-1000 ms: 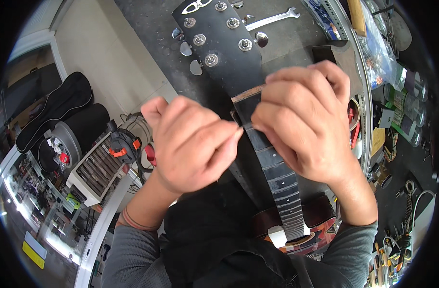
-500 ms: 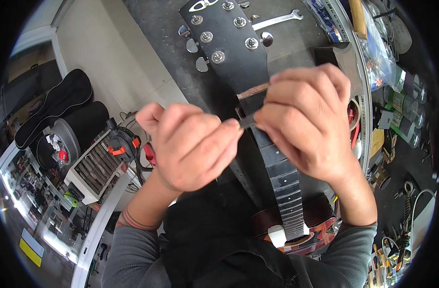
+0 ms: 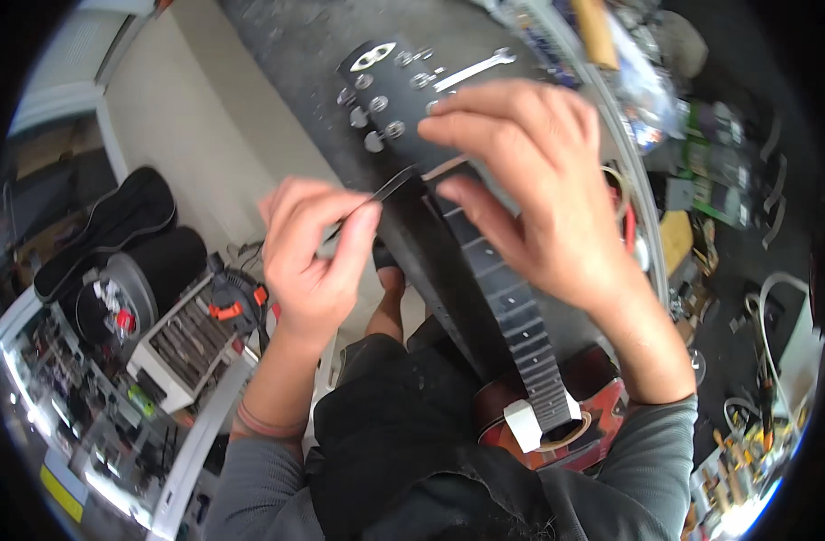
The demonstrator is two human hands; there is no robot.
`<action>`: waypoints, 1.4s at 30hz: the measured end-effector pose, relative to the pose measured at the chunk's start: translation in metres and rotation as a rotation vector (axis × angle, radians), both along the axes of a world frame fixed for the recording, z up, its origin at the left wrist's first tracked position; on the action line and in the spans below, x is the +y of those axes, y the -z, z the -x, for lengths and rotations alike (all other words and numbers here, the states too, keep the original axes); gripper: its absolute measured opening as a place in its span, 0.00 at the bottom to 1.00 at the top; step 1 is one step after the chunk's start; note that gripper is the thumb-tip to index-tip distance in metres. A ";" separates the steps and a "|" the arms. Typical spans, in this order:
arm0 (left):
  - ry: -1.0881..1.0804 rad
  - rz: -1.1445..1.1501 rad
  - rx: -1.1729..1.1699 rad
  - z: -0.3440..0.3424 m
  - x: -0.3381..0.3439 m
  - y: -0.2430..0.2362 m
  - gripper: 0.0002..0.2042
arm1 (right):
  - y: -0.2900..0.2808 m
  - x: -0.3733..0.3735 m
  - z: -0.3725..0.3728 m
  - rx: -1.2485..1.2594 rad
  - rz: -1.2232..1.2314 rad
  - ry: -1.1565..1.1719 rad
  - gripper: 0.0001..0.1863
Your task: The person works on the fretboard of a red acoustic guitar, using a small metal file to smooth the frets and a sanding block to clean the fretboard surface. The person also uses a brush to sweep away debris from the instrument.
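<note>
My left hand (image 3: 318,252) pinches a thin metal strip (image 3: 393,184), its free end angled up toward the guitar's headstock (image 3: 390,83). My right hand (image 3: 529,198) hangs open over the upper neck, thumb and fingers apart, partly hiding the headstock and fretboard. Below it runs the dark fretboard (image 3: 511,307) with its frets and dot markers, a bare light band at the top end. At the bottom, the red guitar body (image 3: 597,401) has a white pad (image 3: 522,424) beside the fretboard over the soundhole. Motion blurs fine detail.
A wrench (image 3: 474,70) lies on the dark bench (image 3: 277,54) beside the headstock. Black cases (image 3: 115,216), a black-and-orange power tool (image 3: 232,298) and a slatted box (image 3: 178,343) are at left. Tools (image 3: 741,460), bottles and bags crowd the right side.
My right hand has let go of the strip, opened and risen leftward. My left hand has turned, keeping the strip. The view has shifted, showing my leg and foot below the bench.
</note>
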State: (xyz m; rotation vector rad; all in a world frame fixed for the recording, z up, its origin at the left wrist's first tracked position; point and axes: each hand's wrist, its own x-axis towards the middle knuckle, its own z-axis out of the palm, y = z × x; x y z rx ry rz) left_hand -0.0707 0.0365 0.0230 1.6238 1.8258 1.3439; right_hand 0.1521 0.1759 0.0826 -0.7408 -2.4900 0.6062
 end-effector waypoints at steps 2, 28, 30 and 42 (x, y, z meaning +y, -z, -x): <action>-0.031 0.148 -0.298 -0.004 -0.044 0.008 0.01 | -0.023 -0.026 -0.017 0.010 0.050 0.062 0.28; 0.192 0.580 -0.298 -0.065 -0.134 0.125 0.23 | -0.088 -0.590 -0.372 0.107 0.280 1.605 0.13; 0.154 0.536 -0.232 -0.052 -0.157 0.130 0.23 | -0.061 -0.621 -0.440 0.296 0.218 1.758 0.14; 0.461 1.032 0.732 -0.120 -0.437 0.056 0.18 | 0.046 -0.755 -0.835 0.218 0.002 2.148 0.12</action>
